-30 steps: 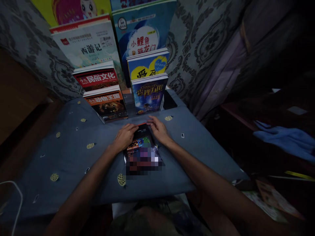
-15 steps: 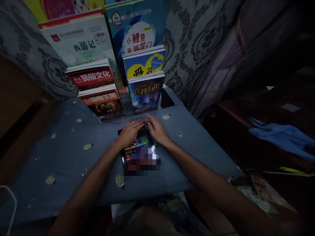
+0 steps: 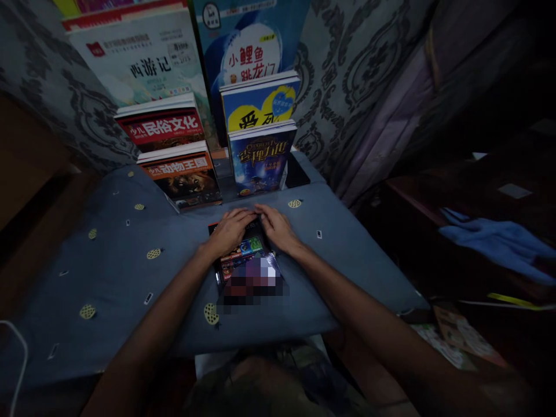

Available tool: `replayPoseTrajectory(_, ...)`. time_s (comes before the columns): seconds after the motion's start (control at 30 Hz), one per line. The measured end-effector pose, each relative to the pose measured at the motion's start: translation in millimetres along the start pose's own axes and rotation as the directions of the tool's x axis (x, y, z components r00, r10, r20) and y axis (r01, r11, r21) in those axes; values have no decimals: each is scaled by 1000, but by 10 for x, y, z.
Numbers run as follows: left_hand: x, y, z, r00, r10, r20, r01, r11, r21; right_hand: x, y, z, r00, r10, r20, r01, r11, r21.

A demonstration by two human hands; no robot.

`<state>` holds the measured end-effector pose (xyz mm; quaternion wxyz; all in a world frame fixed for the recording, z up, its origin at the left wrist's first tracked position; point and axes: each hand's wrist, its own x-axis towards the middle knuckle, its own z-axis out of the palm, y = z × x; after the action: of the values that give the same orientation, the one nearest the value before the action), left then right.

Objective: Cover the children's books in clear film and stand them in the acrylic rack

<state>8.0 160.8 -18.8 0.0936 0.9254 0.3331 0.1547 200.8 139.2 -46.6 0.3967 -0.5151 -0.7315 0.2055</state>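
A dark book (image 3: 247, 246) with small coloured pictures lies flat on the blue-grey cloth, its lower part blurred by a mosaic. My left hand (image 3: 231, 231) rests across the book's upper left, palm down, with its fingers stretched out towards the right. At the upper right edge of the book lies my right hand (image 3: 277, 229), its fingers extended up and to the left. The fingertips of both hands nearly meet near the book's top edge. Neither hand grips anything.
Behind my hands stand upright books in two columns, an animal book (image 3: 186, 182) in front at left and a dark blue book (image 3: 262, 165) at right. A black flat object (image 3: 297, 172) lies beside them. Blue cloth (image 3: 499, 240) is at the right.
The view has shifted slightly, so the standing books appear a little higher. My right hand sits slightly closer in against the book; my left hand stays on it.
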Motion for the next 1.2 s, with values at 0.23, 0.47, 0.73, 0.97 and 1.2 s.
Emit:
replayPoseTrajectory(0.23, -25, -24, 38, 1000, 4, 4, -4, 1000, 24, -191, -61, -117, 1000, -7, 26, 7, 1000, -7)
replayPoseTrajectory(0.47, -21, -14, 26, 1000, 29, 5, -29, 999, 16, -543, -163, -286, 971, -139, 195, 163, 980, -112)
replayPoseTrajectory(0.73, -71, 46, -28, 993, 106, 43, -107, 994, 20, -556, -181, -280, 947, -186, 261, 253, 934, -252)
replayPoseTrajectory(0.97, -116, 162, -110, 991, 71, 116, -79, 995, 67, -592, -190, -287, 951, -183, 250, 249, 932, -265)
replayPoseTrajectory(1.2, -162, 196, -121, 988, 77, 134, -88, 993, 81, -834, -286, -399, 944, -189, 270, 254, 939, -230)
